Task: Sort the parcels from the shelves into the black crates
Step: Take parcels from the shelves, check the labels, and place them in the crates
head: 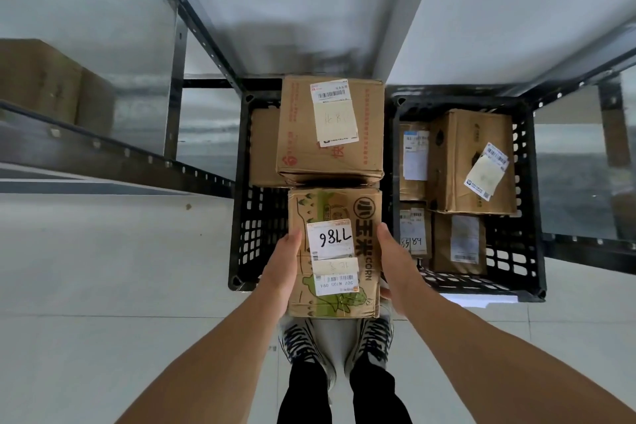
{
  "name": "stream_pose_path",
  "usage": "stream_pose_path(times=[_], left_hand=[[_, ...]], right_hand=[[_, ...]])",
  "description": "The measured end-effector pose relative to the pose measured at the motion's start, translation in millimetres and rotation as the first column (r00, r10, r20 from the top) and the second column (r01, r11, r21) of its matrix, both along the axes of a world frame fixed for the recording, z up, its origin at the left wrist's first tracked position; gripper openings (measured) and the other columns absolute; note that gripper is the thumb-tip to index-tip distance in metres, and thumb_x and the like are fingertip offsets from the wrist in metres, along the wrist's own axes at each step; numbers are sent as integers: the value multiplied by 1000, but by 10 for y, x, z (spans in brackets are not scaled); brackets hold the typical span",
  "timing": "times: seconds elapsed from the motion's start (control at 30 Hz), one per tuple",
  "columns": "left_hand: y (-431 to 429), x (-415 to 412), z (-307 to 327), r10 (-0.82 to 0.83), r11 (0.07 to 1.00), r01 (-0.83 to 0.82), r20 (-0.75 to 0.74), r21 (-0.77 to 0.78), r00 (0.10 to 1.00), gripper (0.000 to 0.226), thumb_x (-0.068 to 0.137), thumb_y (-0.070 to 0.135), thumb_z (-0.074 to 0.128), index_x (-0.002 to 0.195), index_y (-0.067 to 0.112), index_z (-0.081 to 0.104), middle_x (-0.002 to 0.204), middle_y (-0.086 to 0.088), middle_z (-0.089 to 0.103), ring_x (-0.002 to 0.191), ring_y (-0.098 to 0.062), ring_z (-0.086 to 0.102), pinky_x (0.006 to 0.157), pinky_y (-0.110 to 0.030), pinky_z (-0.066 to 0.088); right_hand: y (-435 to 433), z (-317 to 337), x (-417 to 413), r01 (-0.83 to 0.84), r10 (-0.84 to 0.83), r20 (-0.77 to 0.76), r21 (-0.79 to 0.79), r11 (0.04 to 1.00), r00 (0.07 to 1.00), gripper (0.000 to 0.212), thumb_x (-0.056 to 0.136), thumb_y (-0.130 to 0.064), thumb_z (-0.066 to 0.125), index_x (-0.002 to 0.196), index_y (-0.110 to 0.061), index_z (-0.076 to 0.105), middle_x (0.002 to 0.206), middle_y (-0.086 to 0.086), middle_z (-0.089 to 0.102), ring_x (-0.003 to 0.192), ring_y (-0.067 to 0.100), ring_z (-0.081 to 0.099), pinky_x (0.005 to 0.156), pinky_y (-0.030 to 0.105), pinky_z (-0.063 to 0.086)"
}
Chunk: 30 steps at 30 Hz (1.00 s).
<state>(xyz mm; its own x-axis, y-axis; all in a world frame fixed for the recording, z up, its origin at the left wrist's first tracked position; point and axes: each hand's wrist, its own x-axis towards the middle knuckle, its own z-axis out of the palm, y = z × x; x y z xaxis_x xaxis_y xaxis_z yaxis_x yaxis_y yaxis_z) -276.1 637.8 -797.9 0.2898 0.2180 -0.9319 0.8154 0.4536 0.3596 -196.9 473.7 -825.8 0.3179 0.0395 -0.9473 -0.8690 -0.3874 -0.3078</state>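
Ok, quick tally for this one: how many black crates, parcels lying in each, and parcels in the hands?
Black crates: 2, left crate, right crate
Parcels in left crate: 2, top parcel, lower parcel
Parcels in right crate: 4
Held parcel, between left hand and right hand: 1
Total: 9

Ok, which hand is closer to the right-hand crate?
Right. The right hand grips the corn box on the side beside the right-hand crate; the left hand holds its far side.

Brown cardboard corn-print parcel [335, 251] gripped at both sides by left hand [280, 265] and right hand [395, 258], over near half of black plastic crate [241, 217].
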Motion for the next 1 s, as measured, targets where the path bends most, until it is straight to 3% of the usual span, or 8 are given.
stream_pose_path(times=[0.1, 0.37, 0.53, 0.63, 0.77, 0.83, 0.93, 1.0], left_hand=[[107, -92, 21, -1, 997, 0, 10, 78, 1000, 48, 100, 57, 31, 120, 26, 62, 113, -2, 72, 106, -24, 66, 100, -48, 45], [409, -295, 137, 119, 989, -115, -45, 90, 992, 42, 103, 52, 31, 105, 31, 66, 99, -2, 75, 98, -28, 68, 97, -48, 47], [734, -324, 58, 107, 949, -85, -56, 302, 993, 50, 104, 51, 27, 96, 22, 67, 88, -5, 76, 81, -29, 72, 85, -48, 55], [933, -421, -30, 147, 923, -120, -47, 366, 988, 49, 102, 54, 26, 100, 28, 67, 90, -3, 76, 79, -29, 73, 80, -47, 58], [1102, -469, -141, 162, 936, -130, -71, 327, 984, 47, 102, 58, 24, 111, 35, 63, 97, 0, 73, 84, -27, 70, 65, -34, 53], [1174, -408, -180, 149, 947, -120, -75, 298, 986, 50, 101, 60, 24, 115, 34, 64, 102, -1, 73, 89, -28, 70, 70, -37, 54], [1242, -259, -237, 132, 969, -108, -96, 222, 987, 52, 100, 63, 26, 110, 32, 66, 104, -3, 73, 97, -30, 67, 93, -49, 51], [1251, -182, -262, 131, 976, -112, -94, 187, 987, 52, 99, 65, 26, 107, 33, 66, 102, -3, 73, 97, -30, 67, 97, -50, 48]], right_hand=[[102, 50, -65, -25, 25, -12, 50, 998, 1000, 55, 100, -67, 35, 111, -26, 71, 108, 0, 75, 105, 22, 65, 94, 45, 46], [488, 42, -330, -64, 68, -46, 96, 993, 997, 52, 98, -70, 35, 121, -35, 68, 118, -5, 73, 116, 20, 63, 110, 51, 42], [850, 74, -383, -104, 118, -58, 200, 974, 991, 50, 105, -61, 29, 112, -32, 69, 102, -11, 73, 102, 11, 61, 102, 48, 42], [1138, 7, -453, -150, 170, -61, 248, 957, 984, 51, 103, -63, 28, 121, -33, 66, 111, -8, 73, 110, 15, 63, 106, 49, 43], [1350, -126, -484, -182, 198, -50, 234, 955, 979, 59, 92, -74, 31, 126, -40, 64, 121, -7, 71, 121, 21, 60, 107, 51, 42], [1380, -196, -444, -165, 182, -52, 237, 957, 982, 54, 101, -66, 30, 129, -35, 63, 121, -5, 71, 119, 19, 60, 101, 45, 42], [1359, -258, -368, -105, 120, -55, 228, 968, 991, 52, 102, -65, 30, 123, -35, 66, 118, -5, 72, 114, 17, 61, 105, 47, 41], [1327, -290, -343, -77, 90, -50, 217, 973, 995, 48, 104, -61, 29, 115, -35, 68, 109, -9, 73, 104, 11, 62, 95, 41, 44]])
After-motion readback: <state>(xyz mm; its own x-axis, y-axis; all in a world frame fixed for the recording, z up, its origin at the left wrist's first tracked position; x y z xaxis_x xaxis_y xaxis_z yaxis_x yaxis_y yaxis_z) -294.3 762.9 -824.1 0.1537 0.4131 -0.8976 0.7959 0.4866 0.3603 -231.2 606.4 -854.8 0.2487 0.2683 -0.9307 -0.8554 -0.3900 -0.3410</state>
